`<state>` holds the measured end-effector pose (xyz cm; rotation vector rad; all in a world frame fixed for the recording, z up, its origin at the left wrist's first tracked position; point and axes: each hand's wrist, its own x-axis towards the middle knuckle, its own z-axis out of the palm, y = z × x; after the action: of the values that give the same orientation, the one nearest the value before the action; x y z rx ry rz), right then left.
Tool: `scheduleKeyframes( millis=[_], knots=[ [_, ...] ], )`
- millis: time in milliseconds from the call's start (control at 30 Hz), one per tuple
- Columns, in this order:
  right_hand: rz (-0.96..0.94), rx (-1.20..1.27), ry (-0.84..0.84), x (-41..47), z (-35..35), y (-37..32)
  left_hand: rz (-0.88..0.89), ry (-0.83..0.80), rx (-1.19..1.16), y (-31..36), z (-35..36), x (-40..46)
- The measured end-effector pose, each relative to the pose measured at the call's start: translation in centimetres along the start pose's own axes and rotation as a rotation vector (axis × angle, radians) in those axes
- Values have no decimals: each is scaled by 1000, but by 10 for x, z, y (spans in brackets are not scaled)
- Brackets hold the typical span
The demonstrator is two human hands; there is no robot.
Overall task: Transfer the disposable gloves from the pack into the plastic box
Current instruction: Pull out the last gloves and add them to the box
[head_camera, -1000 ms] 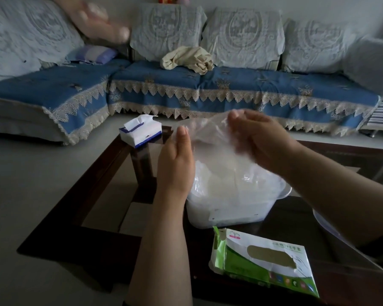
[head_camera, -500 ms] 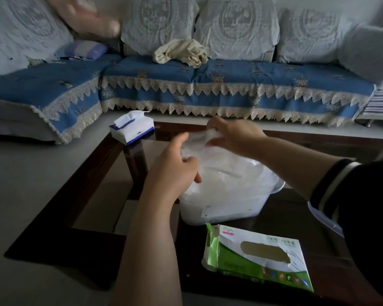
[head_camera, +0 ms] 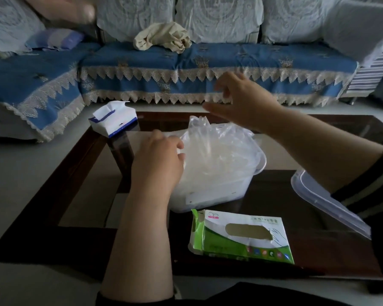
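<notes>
From the head view, the plastic box sits in the middle of the worktop, heaped with clear gloves. The left hand presses the heap's left side, fingertips hidden in the plastic, so its grip is hard to tell. The right hand hovers above, blurry, fingers loose, holding nothing. The green pack lies near the front edge. The right edge cuts off a clear lid.

On the table, the plastic box holds the gloves; the pack lies before it, the lid right, the tissue pack behind-left (sofa beyond).
</notes>
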<state>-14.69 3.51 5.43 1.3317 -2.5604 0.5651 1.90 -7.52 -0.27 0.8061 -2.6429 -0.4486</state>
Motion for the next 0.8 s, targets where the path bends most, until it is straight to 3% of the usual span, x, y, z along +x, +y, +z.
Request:
scheduleKeyframes(
  millis=[67, 133, 200, 333, 567, 667, 734, 800],
  knots=[
    [-28, -12, -282, -13, -7, -6, 67, -30, -31, 3, 0, 2],
    [-11, -171, -545, -25, 1, -8, 76, -179, -35, 8, 7, 5],
    [39, -299, -689, -30, 17, -7, 14, -334, -28, 12, 15, 10],
    [108, -311, -813, -25, 41, -3, -46, -443, -25, 15, 25, 19],
    [98, -220, -914, -26, 89, 6, -86, -643, 177, 23, 40, 29],
    [54, -224, -792, -29, 78, 6, -97, -566, 173, 24, 40, 27],
    [68, -191, -529, -40, 54, 8, -109, -438, 152, 28, 37, 22],
    [140, -26, -150, -62, 29, 11, -114, -228, 166, 34, 29, 15]
  ],
)
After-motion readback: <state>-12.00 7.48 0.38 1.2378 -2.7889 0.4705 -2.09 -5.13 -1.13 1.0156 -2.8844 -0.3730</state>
